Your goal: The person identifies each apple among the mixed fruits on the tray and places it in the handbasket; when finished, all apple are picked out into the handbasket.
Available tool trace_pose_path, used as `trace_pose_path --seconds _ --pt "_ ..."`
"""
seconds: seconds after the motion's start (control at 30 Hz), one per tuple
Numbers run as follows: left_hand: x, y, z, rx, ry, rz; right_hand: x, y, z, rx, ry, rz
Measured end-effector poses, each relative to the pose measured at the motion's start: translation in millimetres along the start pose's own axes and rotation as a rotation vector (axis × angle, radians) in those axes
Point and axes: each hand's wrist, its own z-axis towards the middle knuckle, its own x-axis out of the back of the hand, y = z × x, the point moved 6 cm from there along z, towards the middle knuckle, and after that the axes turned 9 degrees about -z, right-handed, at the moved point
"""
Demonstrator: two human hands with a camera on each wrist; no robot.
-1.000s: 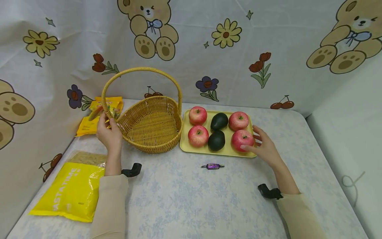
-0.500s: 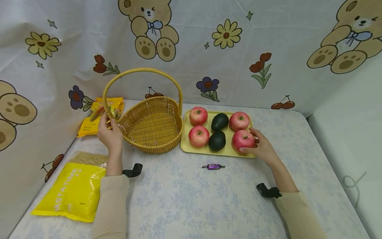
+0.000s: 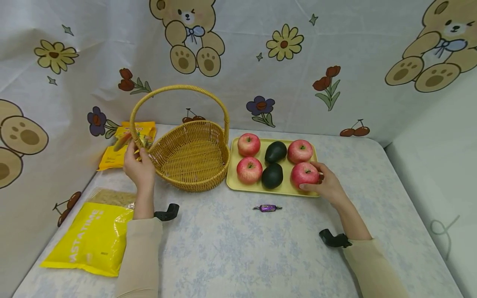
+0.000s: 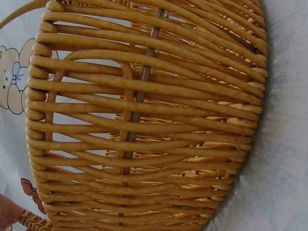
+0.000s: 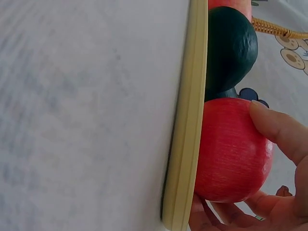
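Note:
At the left side of the yellow wicker basket (image 3: 191,163), my left hand (image 3: 139,169) holds the lower end of its arched handle (image 3: 179,87). The left wrist view is filled by the woven basket wall (image 4: 144,120), with a fingertip at the handle's base in the corner. My right hand (image 3: 328,186) grips the front right apple (image 3: 303,174), thumb on the near side and fingers behind it. That apple still sits in the pale yellow tray (image 3: 238,187). In the right wrist view, the thumb presses the red apple (image 5: 233,151) and the fingers curl beneath it.
Several other apples (image 3: 249,169) and two dark green avocados (image 3: 272,175) share the tray. A purple wrapped candy (image 3: 267,208) lies in front. Yellow snack packets (image 3: 112,157) stand behind my left hand, and a yellow pasta bag (image 3: 89,236) lies beside the left forearm.
My right hand has closed in slightly on the front right apple, its fingers moving left against it. The left hand stays at the basket handle; the whole view has shifted a little.

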Motion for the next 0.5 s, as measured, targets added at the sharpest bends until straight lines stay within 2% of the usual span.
trace_pose_path --seconds 0.33,0.5 --pt "-0.6 0.5 -0.3 0.013 -0.012 0.009 3.2 -8.1 -7.0 -0.027 0.017 -0.011" --pt "-0.4 -0.6 0.2 0.027 -0.017 0.012 9.6 -21.6 -12.8 0.007 0.037 -0.006"
